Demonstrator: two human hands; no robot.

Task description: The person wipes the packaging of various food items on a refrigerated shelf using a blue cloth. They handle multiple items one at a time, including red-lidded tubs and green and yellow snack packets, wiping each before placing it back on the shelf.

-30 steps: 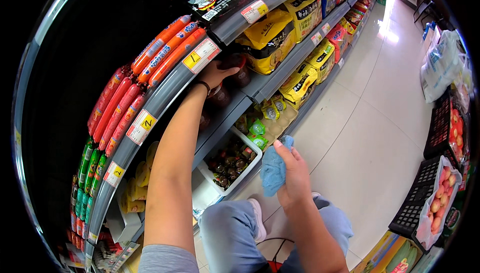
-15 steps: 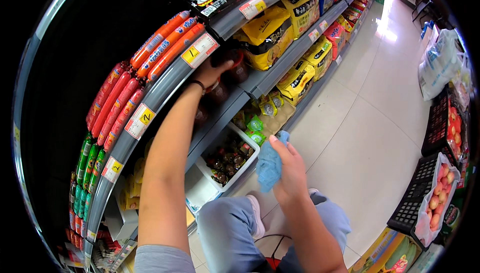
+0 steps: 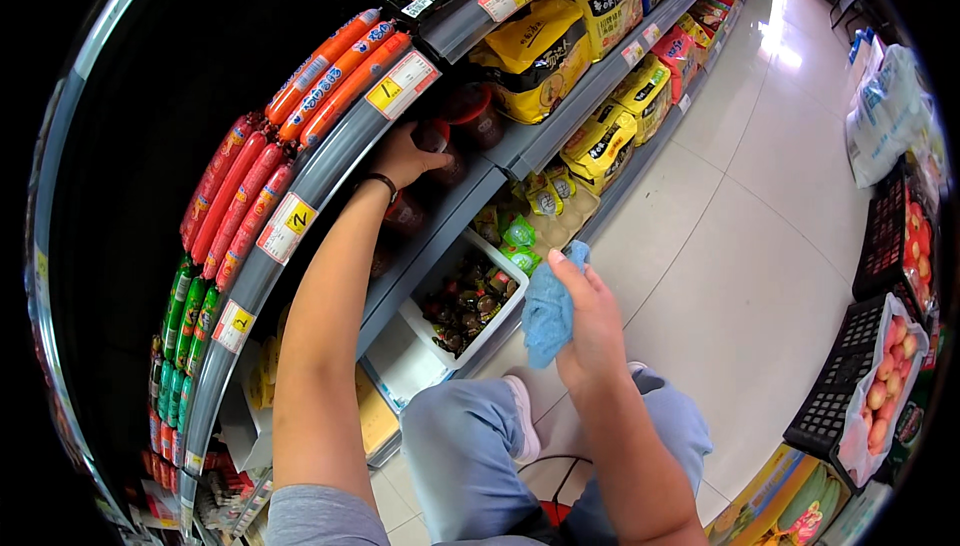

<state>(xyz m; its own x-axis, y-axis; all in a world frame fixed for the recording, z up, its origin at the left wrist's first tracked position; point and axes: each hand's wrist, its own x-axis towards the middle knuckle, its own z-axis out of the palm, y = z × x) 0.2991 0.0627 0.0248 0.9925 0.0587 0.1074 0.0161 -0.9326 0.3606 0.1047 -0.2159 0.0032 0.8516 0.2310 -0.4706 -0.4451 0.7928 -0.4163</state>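
The grey shelf [image 3: 435,251] is carrying dark, red-lidded tubs [image 3: 478,126]. On it, the left hand [image 3: 405,158] is curving around one; I cannot tell its grip. Aisle-side of the shelf, the right hand [image 3: 590,324] is clutching a blue cloth [image 3: 548,318]. Handling seems underway: the cloth is touching no tub; what is finished isn't showing.

A crumpled light-blue cloth [image 3: 548,316] droops from the right hand [image 3: 588,331]; dark, red-lidded jars [image 3: 480,126] line a grey shelf [image 3: 440,231].
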